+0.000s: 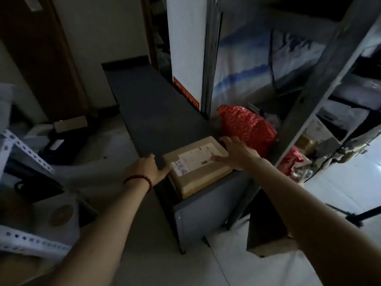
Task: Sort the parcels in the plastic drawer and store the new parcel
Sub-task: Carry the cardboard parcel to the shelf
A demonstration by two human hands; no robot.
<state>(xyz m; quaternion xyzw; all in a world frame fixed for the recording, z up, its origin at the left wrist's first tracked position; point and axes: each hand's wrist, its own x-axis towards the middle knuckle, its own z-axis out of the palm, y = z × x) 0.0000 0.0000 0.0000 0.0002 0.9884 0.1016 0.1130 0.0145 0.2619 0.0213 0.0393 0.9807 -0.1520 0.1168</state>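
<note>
A brown cardboard parcel (pixel 198 168) with a white shipping label and handwritten marks lies on the near end of a long dark grey cabinet top (pixel 152 116). My left hand (pixel 147 168), with a red bead bracelet on its wrist, touches the parcel's left edge with its fingers against the box. On the parcel's right top corner rests my right hand (pixel 237 152), fingers spread flat. Just behind the box, a red patterned plastic parcel bag (pixel 247 129) sits on a low shelf.
A grey metal rack upright (pixel 321 79) slants across the right, with shelves of bagged parcels behind it. A white panel (pixel 185 48) stands behind the cabinet. White perforated rack beams (pixel 26 149) and dark bags lie on the left floor. A second red bag (pixel 290 159) lies lower right.
</note>
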